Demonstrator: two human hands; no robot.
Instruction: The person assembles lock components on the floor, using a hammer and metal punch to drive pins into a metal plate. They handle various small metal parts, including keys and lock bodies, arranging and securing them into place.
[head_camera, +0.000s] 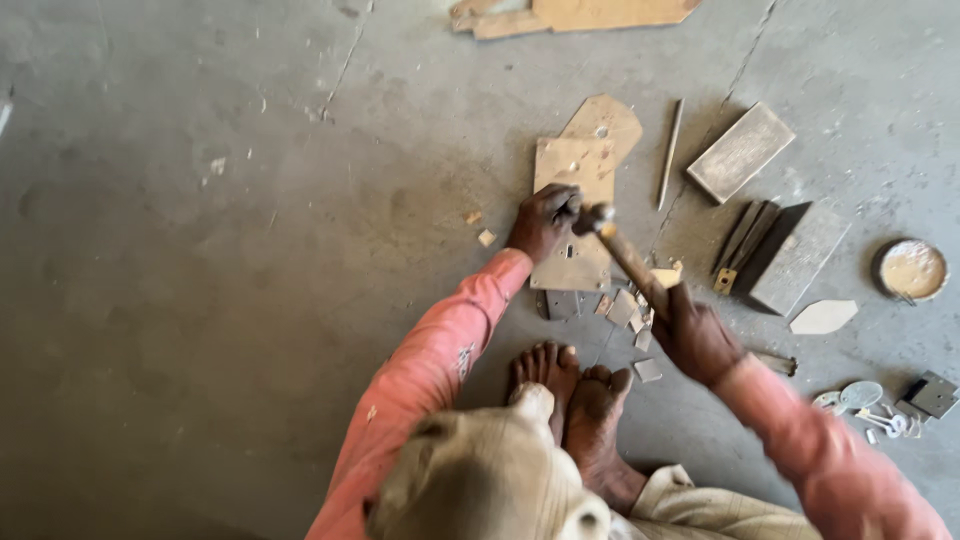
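Observation:
My left hand (542, 220) is closed around a small tool, held upright on a flat tan board (575, 165) that lies on the concrete floor; the tool is mostly hidden by the fingers. My right hand (693, 335) grips the wooden handle of a hammer (625, 255), whose dark head sits right at the top of the left fist. Both arms wear pink sleeves. My bare feet (572, 390) rest just below the board.
Small board offcuts (630, 312) lie by the feet. A thin rod (669, 152), a grey block (741, 151), a dark slab with metal strips (790, 255), a round dish (911, 270), a pale leaf-shaped piece (823, 317) and small metal bits (865, 405) lie to the right. More board (570, 14) lies at the top.

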